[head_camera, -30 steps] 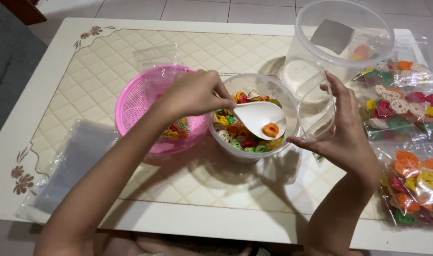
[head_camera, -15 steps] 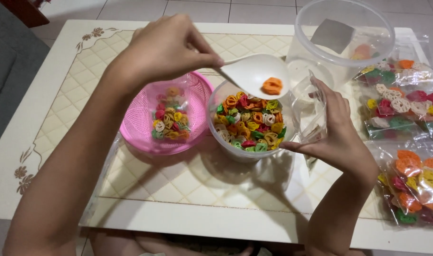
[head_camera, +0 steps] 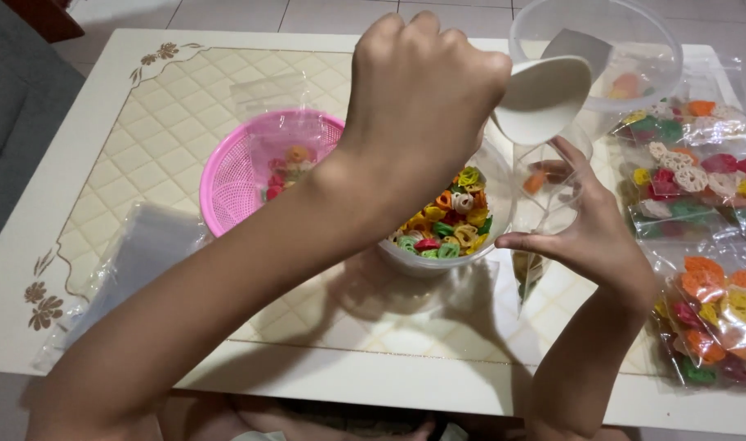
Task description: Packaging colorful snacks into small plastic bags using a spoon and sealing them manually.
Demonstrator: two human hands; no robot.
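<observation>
My left hand (head_camera: 422, 90) grips a white spoon (head_camera: 543, 98), tipped over the mouth of a small clear plastic bag (head_camera: 544, 204). My right hand (head_camera: 589, 233) holds that bag open beside the clear round bowl (head_camera: 438, 253). An orange cracker piece (head_camera: 535, 181) is falling inside the bag. The bowl holds several small colourful flower-shaped crackers (head_camera: 451, 220). My left forearm crosses in front of the bowl and hides its left part.
A pink basket (head_camera: 234, 175) with a filled bag of crackers stands left of the bowl. A large clear tub (head_camera: 634, 65) is at the back right. Several filled bags (head_camera: 708, 237) lie along the right edge. Empty clear bags (head_camera: 136, 261) lie at the left of the white table (head_camera: 95, 122).
My left hand lifted the spoon out of the bowl, carried it right and tipped it; the orange piece left the spoon and dropped into the bag in my right hand.
</observation>
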